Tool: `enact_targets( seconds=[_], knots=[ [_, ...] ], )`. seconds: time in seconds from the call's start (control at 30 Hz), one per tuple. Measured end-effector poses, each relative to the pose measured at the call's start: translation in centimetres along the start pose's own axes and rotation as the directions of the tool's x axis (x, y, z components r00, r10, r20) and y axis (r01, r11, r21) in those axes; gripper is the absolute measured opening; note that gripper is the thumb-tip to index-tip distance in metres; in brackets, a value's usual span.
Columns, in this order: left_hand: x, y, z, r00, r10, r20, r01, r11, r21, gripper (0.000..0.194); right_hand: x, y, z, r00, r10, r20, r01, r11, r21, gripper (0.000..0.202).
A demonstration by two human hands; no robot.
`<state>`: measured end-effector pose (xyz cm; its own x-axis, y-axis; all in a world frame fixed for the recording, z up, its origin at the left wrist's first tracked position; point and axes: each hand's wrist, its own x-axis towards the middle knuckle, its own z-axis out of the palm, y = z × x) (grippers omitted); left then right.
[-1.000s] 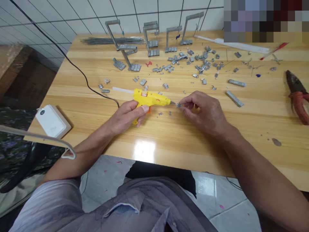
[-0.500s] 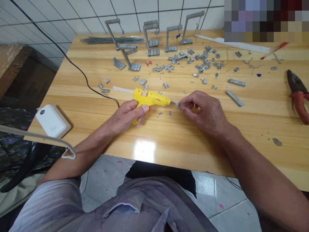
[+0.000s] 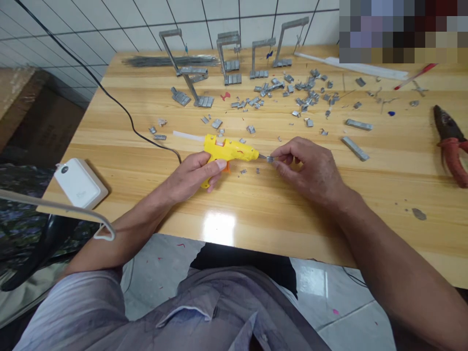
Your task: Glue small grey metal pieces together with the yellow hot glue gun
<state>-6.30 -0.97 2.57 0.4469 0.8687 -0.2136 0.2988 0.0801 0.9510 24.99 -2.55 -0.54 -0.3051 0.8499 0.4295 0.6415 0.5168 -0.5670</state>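
Head view: my left hand (image 3: 193, 175) curls round a pistol-shaped yellow plastic glue gun (image 3: 236, 150), likely light, stiff, best gripped by its handle (image 3: 205, 184), while at its three o'clock my nearly closed right hand (image 3: 310, 165) pinches a tiny silver-grey metal piece (image 3: 269, 159), probably slippery, by its edge.

Head view looks forward and down, near above table (image 3: 278, 224); tiled wall (image 3: 223, 12) beyond.

A tiled wall (image 3: 186, 10) backed the wooden table's (image 3: 278, 214) far edge. Light (image 3: 219, 228) gleamed by its near edge; tiled floor (image 3: 155, 265) lay below.
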Motion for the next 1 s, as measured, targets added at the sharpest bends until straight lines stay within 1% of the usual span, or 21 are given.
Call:
enact_targets(
  seconds=[0.17,0.33,0.47,0.63,0.87,1.0],
  knots=[
    [-0.12,-0.17,-0.02,0.999,0.025,0.042,-0.024,1.000,-0.008,0.050,-0.02,0.05,-0.07,1.000,-0.005,0.002,0.005,1.000,0.000,0.011],
    [-0.07,0.08,0.04,0.999,0.032,0.033,-0.031,0.999,-0.024,0.051,0.01,0.06,-0.04,1.000,-0.008,0.002,0.008,1.000,-0.004,0.011],
    [-0.02,0.10,0.01,0.999,0.024,0.031,-0.024,1.000,-0.006,0.054,0.02,0.04,-0.03,1.000,0.000,0.006,0.000,1.000,0.003,0.011],
    [-0.07,-0.10,-0.05,0.995,0.024,0.093,-0.025,1.000,0.009,0.060,0.04,-0.05,-0.10,1.000,0.020,0.014,-0.019,1.000,-0.010,0.010],
    [-0.08,-0.22,-0.10,0.999,0.007,0.036,-0.008,1.000,0.025,0.056,0.01,-0.16,-0.10,0.999,0.033,0.006,-0.033,0.999,-0.021,0.012],
    [-0.10,-0.04,-0.07,0.998,0.014,0.061,-0.016,0.999,0.028,0.057,0.05,-0.20,-0.14,0.999,0.028,0.017,-0.028,0.999,-0.016,0.012]
  ],
)
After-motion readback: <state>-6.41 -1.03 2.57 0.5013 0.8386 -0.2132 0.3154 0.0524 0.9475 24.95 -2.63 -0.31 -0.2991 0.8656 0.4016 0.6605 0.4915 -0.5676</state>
